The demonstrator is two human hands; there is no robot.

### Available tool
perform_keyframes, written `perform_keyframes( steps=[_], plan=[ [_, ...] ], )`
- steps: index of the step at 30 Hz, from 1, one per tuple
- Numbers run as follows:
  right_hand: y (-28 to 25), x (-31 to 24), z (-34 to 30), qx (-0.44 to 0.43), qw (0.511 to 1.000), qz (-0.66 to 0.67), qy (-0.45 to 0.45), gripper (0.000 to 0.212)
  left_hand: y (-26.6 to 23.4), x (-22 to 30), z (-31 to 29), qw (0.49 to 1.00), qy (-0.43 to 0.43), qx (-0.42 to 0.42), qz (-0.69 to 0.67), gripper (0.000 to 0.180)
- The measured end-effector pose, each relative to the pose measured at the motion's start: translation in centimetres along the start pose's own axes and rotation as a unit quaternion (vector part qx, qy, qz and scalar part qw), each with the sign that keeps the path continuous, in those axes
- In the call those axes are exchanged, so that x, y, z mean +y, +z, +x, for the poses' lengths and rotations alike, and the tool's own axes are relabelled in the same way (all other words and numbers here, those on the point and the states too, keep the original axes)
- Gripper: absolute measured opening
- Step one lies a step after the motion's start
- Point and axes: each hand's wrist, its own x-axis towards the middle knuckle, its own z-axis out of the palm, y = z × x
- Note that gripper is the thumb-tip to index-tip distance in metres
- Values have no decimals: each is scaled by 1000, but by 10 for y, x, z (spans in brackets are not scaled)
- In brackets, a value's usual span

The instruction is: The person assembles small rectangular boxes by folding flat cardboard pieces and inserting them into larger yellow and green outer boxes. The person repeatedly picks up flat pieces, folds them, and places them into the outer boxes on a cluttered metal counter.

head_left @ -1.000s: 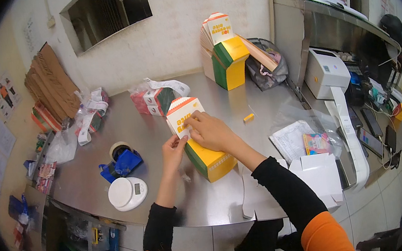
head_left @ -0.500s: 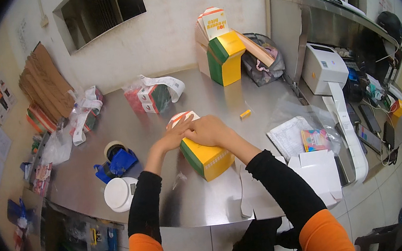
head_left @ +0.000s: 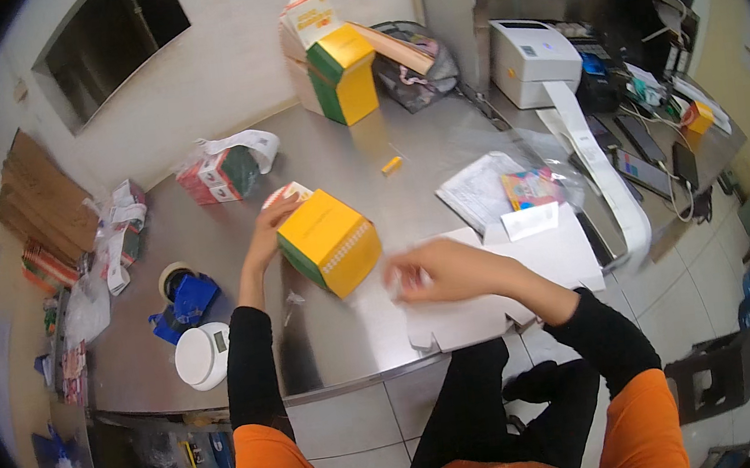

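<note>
A yellow and green carton (head_left: 331, 239) with a white and orange end lies on the steel table in front of me. My left hand (head_left: 271, 229) holds it at its far left end, fingers bent over the edge. My right hand (head_left: 453, 269) is off the carton, to its right, above flat white cardboard (head_left: 458, 317). Its fingers look curled but are smeared by motion, so whether anything is in them cannot be made out. A folded white slip (head_left: 531, 221) lies on the cardboard.
A white scale (head_left: 197, 358) and a blue tape dispenser (head_left: 193, 301) stand on the left. Wrapped packs (head_left: 219, 176) and another yellow-green carton (head_left: 343, 71) sit farther back. A label printer (head_left: 533, 59) trails paper on the right, by a notebook (head_left: 479, 187). A small yellow item (head_left: 391, 165) lies mid-table.
My right hand has left the carton and moved right, toward the white cardboard. My left hand has shifted to the carton's far left end. The whole view has turned rightward.
</note>
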Motion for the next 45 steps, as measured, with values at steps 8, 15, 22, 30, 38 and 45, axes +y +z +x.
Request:
perform_keyframes(
  steps=[8,15,22,30,38,45],
  plan=[
    [36,46,-83,23,997,-15,-69,29,-10,56,-18,950,-104,245,-165,28],
    [42,36,-81,65,981,-182,-10,19,19,183,-76,905,146,333,221,28],
    [26,-24,-133,426,891,-136,-79,13,110,289,-97,979,169,117,-4,24],
    [33,-64,-244,661,672,-311,-123,24,173,399,-78,911,365,87,-169,18],
    [81,-80,-319,547,761,-349,-17,19,231,421,-130,926,214,-70,-302,3],
    [100,-61,-294,555,806,-91,184,22,262,380,-159,949,110,-109,-273,11]
  ],
)
